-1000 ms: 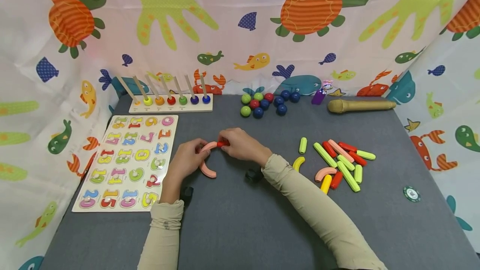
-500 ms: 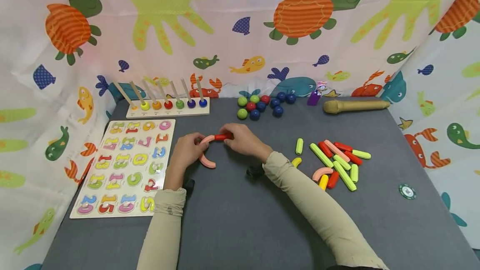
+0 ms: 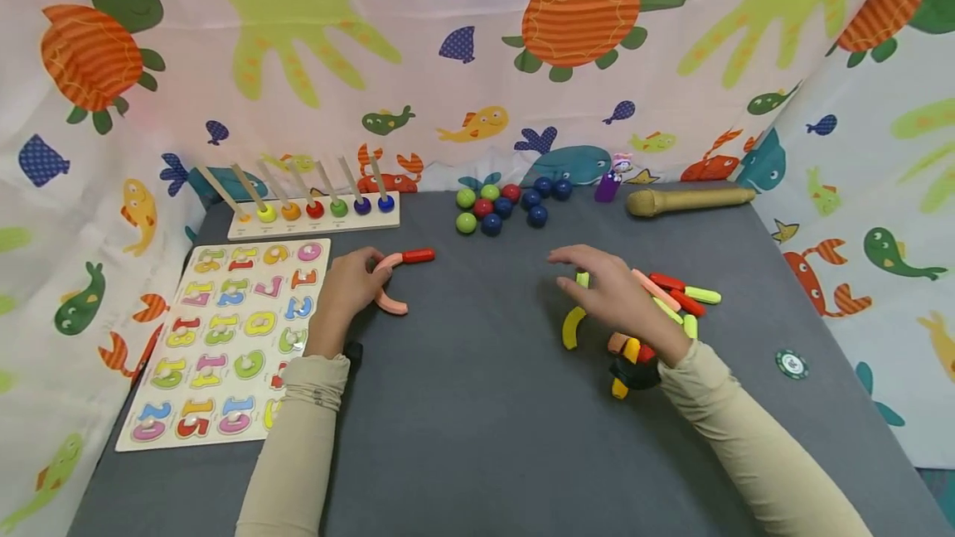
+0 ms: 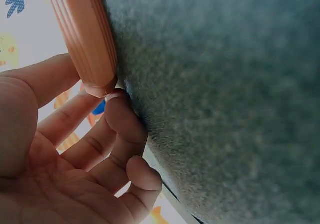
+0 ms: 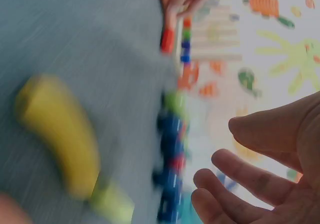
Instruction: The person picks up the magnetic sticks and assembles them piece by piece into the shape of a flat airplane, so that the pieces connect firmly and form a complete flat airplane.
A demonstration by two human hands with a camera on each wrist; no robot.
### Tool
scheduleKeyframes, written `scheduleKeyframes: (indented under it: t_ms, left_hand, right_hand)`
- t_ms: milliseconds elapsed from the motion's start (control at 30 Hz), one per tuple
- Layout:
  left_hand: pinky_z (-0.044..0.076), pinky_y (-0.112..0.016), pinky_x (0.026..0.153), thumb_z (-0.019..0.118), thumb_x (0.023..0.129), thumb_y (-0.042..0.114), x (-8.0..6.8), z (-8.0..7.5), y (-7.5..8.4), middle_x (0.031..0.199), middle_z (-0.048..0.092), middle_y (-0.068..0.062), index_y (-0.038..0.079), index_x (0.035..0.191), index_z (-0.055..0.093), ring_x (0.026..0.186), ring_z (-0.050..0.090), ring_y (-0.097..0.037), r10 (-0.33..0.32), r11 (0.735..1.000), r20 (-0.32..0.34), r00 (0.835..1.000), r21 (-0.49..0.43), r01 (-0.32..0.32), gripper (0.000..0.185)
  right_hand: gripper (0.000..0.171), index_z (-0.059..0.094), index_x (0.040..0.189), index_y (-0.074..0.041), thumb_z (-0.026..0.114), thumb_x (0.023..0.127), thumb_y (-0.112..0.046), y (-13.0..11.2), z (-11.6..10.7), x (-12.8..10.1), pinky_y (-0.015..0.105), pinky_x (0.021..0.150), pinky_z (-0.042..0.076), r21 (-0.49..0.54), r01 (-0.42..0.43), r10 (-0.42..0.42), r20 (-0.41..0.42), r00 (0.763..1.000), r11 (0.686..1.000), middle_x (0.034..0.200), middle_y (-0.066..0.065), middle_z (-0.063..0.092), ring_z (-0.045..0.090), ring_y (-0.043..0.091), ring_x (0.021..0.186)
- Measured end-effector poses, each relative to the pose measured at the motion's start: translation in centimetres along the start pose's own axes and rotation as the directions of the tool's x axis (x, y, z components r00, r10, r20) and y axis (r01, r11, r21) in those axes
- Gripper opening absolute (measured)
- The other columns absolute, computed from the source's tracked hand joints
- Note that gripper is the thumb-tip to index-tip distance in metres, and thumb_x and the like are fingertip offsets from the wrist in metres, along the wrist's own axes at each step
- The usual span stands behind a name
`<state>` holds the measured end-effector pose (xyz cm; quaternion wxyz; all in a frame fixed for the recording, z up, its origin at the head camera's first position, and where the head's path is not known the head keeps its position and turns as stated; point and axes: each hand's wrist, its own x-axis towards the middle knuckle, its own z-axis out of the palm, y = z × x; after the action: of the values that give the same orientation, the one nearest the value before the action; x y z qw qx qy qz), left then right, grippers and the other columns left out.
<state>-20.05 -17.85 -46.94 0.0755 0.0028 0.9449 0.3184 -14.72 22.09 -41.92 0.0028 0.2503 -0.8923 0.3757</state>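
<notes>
In the head view my left hand (image 3: 346, 292) pinches a pink curved tube piece (image 3: 391, 305) at its bend, low over the grey table. A straight red piece (image 3: 419, 256) is joined to the far end of the pink and points right. The left wrist view shows fingertips and thumb against a ribbed pink piece (image 4: 87, 34). My right hand (image 3: 615, 292) hovers over the loose pieces with fingers apart and nothing held. A yellow curved piece (image 3: 572, 328) lies below its fingertips. Red pieces (image 3: 688, 302), green ones (image 3: 703, 295) and others are partly hidden beneath the hand.
A wooden number puzzle board (image 3: 293, 253) lies left, beside the left forearm. Behind it stands a peg rack (image 3: 373, 223) with coloured beads. Several round beads (image 3: 482, 207), a small purple figure (image 3: 608, 186) and a gold microphone (image 3: 694, 201) line the back. A poker chip (image 3: 792, 364) lies right.
My right hand has let go of the red piece and moved right to the loose pieces. The left hand keeps its grip on the pink piece, with the red one attached.
</notes>
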Motion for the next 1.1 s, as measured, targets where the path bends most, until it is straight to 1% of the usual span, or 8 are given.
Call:
scheduleKeyframes:
  t_ms: [133, 333, 433, 533, 633, 767, 900, 1100]
  left_hand:
    - [0.043, -0.043, 0.074, 0.062, 0.109, 0.027, 0.2, -0.1, -0.2, 0.101, 0.066, -0.020, 0.000, 0.132, 0.067, 0.089, 0.058, -0.036, 0.017, 1.000, -0.009, 1.000, 0.006, -0.017, 0.036]
    - [0.048, -0.049, 0.079, 0.058, 0.111, 0.024, -0.7, -0.6, -1.1, 0.110, 0.063, -0.025, -0.004, 0.153, 0.050, 0.095, 0.059, -0.038, 0.074, 0.996, 0.002, 0.997, -0.054, -0.074, 0.051]
    - [0.048, -0.057, 0.098, 0.057, 0.111, 0.017, -2.1, -0.7, -1.5, 0.127, 0.060, -0.028, -0.005, 0.155, 0.046, 0.114, 0.058, -0.043, 0.138, 0.986, 0.012, 0.990, -0.096, -0.136, 0.051]
    - [0.035, -0.066, 0.115, 0.058, 0.109, 0.008, -3.7, -0.7, -1.7, 0.151, 0.048, -0.031, -0.006, 0.148, 0.052, 0.141, 0.044, -0.048, 0.228, 0.967, 0.025, 0.973, -0.118, -0.224, 0.042]
    - [0.024, -0.070, 0.119, 0.061, 0.105, -0.002, -4.8, -0.7, -1.6, 0.165, 0.035, -0.030, -0.005, 0.140, 0.061, 0.153, 0.027, -0.052, 0.308, 0.946, 0.060, 0.949, -0.126, -0.299, 0.035]
    - [0.022, -0.070, 0.120, 0.065, 0.101, -0.004, -5.5, -0.5, -1.5, 0.170, 0.030, -0.025, 0.001, 0.136, 0.067, 0.156, 0.023, -0.049, 0.333, 0.941, 0.132, 0.934, -0.111, -0.320, 0.035]
    - [0.024, -0.066, 0.121, 0.067, 0.101, -0.002, -5.5, 0.1, -1.5, 0.170, 0.031, -0.023, 0.003, 0.135, 0.067, 0.157, 0.025, -0.046, 0.313, 0.949, 0.180, 0.932, -0.095, -0.301, 0.034]
    - [0.025, -0.063, 0.122, 0.070, 0.101, 0.002, -5.3, 0.5, -1.2, 0.165, 0.042, -0.023, 0.000, 0.141, 0.065, 0.154, 0.032, -0.045, 0.282, 0.959, 0.167, 0.945, -0.060, -0.276, 0.040]
  right_hand:
    - [0.034, 0.070, 0.133, -0.001, 0.072, 0.100, 0.003, 1.5, -2.6, -4.2, 0.062, 0.102, 0.050, -0.066, -0.060, 0.058, -0.035, 0.998, 0.996, 0.135, 0.018, 0.069, 0.063, 0.039, 0.125]
    - [0.033, 0.073, 0.127, -0.001, 0.077, 0.095, 0.004, 3.1, -4.4, -9.1, 0.064, 0.097, 0.050, -0.155, -0.121, 0.120, -0.013, 0.993, 0.981, 0.127, 0.016, 0.071, 0.063, 0.039, 0.115]
    - [0.031, 0.076, 0.118, -0.005, 0.083, 0.089, 0.005, 4.1, -4.5, -11.2, 0.062, 0.092, 0.048, -0.213, -0.100, 0.103, 0.006, 0.995, 0.972, 0.121, 0.013, 0.071, 0.059, 0.037, 0.112]
    - [0.034, 0.079, 0.110, -0.009, 0.087, 0.082, 0.008, 4.8, -4.3, -12.7, 0.056, 0.089, 0.044, -0.274, -0.052, 0.059, 0.018, 0.998, 0.960, 0.114, 0.010, 0.069, 0.054, 0.034, 0.109]
    - [0.038, 0.080, 0.108, -0.013, 0.091, 0.077, 0.006, 5.4, -3.9, -13.4, 0.052, 0.085, 0.038, -0.347, 0.003, 0.007, 0.030, 1.000, 0.938, 0.110, 0.007, 0.063, 0.048, 0.033, 0.105]
    - [0.041, 0.081, 0.110, -0.013, 0.095, 0.075, 0.002, 5.6, -3.4, -13.0, 0.050, 0.082, 0.035, -0.420, 0.044, -0.029, 0.042, 0.999, 0.907, 0.107, 0.008, 0.055, 0.046, 0.035, 0.101]
    - [0.038, 0.080, 0.104, -0.014, 0.097, 0.073, 0.000, 5.7, -3.2, -12.6, 0.049, 0.080, 0.036, -0.445, 0.052, -0.030, 0.057, 0.998, 0.894, 0.105, 0.008, 0.053, 0.046, 0.036, 0.099]
    - [0.035, 0.076, 0.098, -0.016, 0.099, 0.073, -0.006, 6.1, -4.1, -12.0, 0.047, 0.078, 0.039, -0.418, 0.046, 0.002, 0.112, 0.994, 0.908, 0.105, 0.004, 0.059, 0.046, 0.031, 0.098]
